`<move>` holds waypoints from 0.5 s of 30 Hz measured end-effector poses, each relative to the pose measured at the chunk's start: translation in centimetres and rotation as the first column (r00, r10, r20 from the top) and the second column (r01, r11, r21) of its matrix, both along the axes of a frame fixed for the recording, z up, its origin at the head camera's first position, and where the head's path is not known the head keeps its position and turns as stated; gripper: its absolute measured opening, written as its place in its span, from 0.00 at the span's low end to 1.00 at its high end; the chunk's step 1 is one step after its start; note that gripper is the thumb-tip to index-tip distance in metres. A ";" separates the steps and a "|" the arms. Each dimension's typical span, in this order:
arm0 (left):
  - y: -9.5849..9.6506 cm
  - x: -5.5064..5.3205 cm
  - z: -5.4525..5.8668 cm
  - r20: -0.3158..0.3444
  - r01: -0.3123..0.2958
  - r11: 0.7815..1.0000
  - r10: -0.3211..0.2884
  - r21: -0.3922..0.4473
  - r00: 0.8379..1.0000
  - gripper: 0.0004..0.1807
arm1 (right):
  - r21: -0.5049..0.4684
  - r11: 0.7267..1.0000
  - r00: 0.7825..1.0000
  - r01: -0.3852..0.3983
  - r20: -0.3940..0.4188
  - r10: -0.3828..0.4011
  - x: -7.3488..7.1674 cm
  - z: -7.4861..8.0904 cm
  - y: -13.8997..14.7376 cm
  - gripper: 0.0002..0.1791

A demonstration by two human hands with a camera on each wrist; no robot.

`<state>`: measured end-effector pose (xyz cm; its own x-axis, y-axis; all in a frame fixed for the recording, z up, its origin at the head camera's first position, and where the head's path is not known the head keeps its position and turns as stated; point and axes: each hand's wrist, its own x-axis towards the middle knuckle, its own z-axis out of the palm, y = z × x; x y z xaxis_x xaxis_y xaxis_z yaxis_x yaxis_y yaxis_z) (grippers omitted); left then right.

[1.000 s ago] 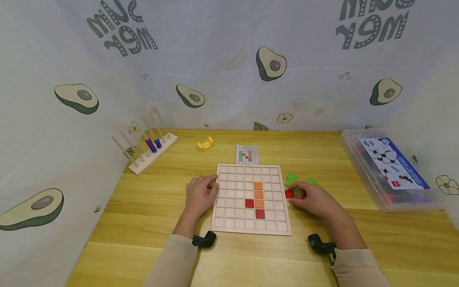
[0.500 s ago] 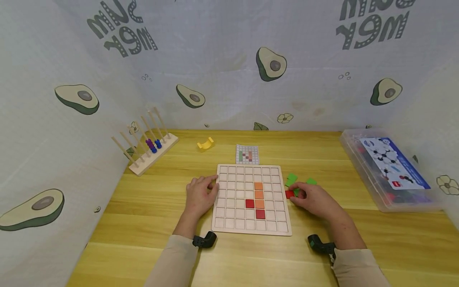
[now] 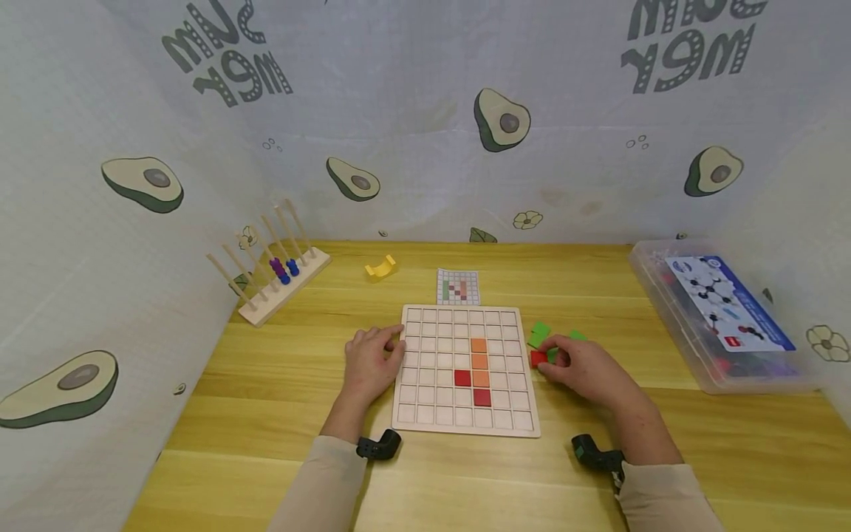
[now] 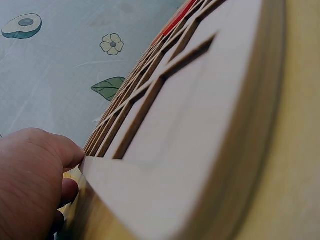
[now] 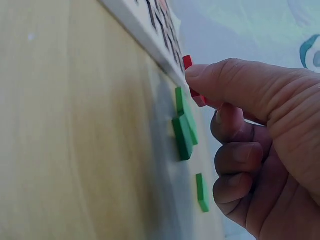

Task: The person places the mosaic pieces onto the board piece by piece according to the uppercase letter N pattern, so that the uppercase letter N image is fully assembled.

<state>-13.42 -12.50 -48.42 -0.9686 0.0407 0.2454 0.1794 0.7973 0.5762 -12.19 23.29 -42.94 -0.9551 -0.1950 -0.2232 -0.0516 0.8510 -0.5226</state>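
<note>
A wooden grid board (image 3: 432,399) lies in the middle of the table, with three orange tiles (image 3: 479,361) in one column and red tiles (image 3: 482,397) beside and below them. My left hand (image 3: 370,362) rests at the board's left edge, its thumb and fingertips touching the rim. Just off the right edge, my right hand (image 3: 585,369) pinches a red square tile (image 3: 538,358) between thumb and index finger. In the right wrist view that tile (image 5: 188,62) is raised above the table, the other fingers curled below. Several green tiles (image 3: 540,334) lie close by, partly behind the right hand.
A printed pattern card (image 3: 457,287) touches the board's far edge. Behind it to the left sit a yellow curved piece (image 3: 381,267) and a wooden peg rack (image 3: 286,288) with purple and blue beads. A clear plastic case (image 3: 718,318) stands at the right, before a curtain.
The red tile in my right hand has lifted slightly and tilted, coming a little away from the board's edge. My left hand has stayed in place.
</note>
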 end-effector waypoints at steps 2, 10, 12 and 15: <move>0.0 0.0 0.0 -0.002 0.000 1.000 0.000 -0.002 1.000 0.18 | -0.006 1.000 1.000 -0.005 -0.012 0.005 0.1 0.2 -0.3 0.15; -0.1 0.1 0.1 0.001 0.002 1.000 -0.002 0.004 1.000 0.18 | -0.060 0.995 0.994 -0.081 -0.075 0.077 0.4 0.8 -2.0 0.14; 0.0 0.1 0.1 0.002 0.001 1.000 -0.001 0.002 1.000 0.18 | -0.059 0.993 0.991 -0.106 -0.089 0.101 0.5 0.9 -2.6 0.13; 0.0 0.1 0.1 0.000 0.002 1.000 -0.002 0.002 1.000 0.18 | -0.061 0.990 0.988 -0.130 -0.095 0.124 0.6 1.0 -3.4 0.13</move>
<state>-13.33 -12.50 -48.33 -0.9686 0.0422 0.2450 0.1808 0.7960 0.5776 -11.56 19.92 -41.97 -0.9372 -0.3279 -0.1188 -0.2074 0.7980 -0.5659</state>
